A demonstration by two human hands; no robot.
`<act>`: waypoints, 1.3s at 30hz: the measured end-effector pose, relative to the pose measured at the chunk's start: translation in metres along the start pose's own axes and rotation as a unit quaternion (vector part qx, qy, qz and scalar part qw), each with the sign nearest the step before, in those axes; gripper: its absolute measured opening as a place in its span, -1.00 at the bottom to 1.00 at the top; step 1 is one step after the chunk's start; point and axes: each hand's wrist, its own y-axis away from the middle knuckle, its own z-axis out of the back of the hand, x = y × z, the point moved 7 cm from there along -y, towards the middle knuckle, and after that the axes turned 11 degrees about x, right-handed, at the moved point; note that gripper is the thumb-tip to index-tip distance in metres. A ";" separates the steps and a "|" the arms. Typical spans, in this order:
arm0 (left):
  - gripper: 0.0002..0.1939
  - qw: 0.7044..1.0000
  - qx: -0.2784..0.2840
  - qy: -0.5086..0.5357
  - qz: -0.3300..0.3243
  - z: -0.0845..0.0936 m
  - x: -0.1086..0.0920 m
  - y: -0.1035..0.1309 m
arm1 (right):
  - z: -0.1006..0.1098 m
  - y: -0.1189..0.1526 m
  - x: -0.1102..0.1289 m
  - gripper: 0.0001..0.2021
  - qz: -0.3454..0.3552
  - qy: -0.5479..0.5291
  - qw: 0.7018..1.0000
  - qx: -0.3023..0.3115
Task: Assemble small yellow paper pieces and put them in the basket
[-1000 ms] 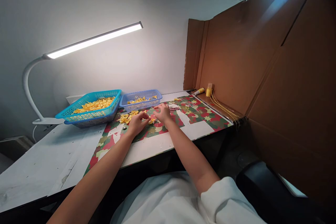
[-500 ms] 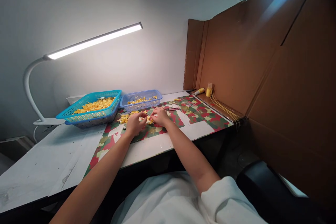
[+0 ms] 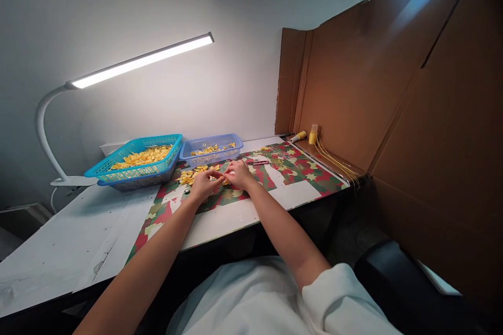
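Head view: left hand (image 3: 204, 186) and right hand (image 3: 238, 174) together pinch a yellow piece (image 3: 223, 178)

What my left hand (image 3: 203, 184) and right hand (image 3: 238, 174) pinch between them is too small to make out. The worktop (image 3: 58, 241) runs off the left edge.

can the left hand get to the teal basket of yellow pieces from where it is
Probably yes: the left hand rests on the patterned mat, the teal basket sits just beyond to its left, open-topped, and nothing stands between them.
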 end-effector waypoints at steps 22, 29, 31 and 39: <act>-0.82 0.999 0.009 -0.015 -0.041 -0.006 -0.004 0.003 | -0.002 -0.001 0.001 -0.89 0.016 0.029 0.999 0.002; -0.89 0.996 -0.004 -0.068 -0.062 -0.007 -0.006 0.003 | -0.003 -0.003 -0.001 -0.88 0.025 0.023 0.999 -0.008; -0.89 0.995 -0.007 -0.077 -0.061 -0.008 -0.005 0.003 | -0.003 -0.004 -0.002 -0.88 0.028 0.020 0.999 -0.013; -0.85 0.995 0.007 -0.076 -0.056 -0.012 -0.002 0.003 | -0.006 -0.006 -0.004 -0.90 0.022 0.012 1.000 -0.010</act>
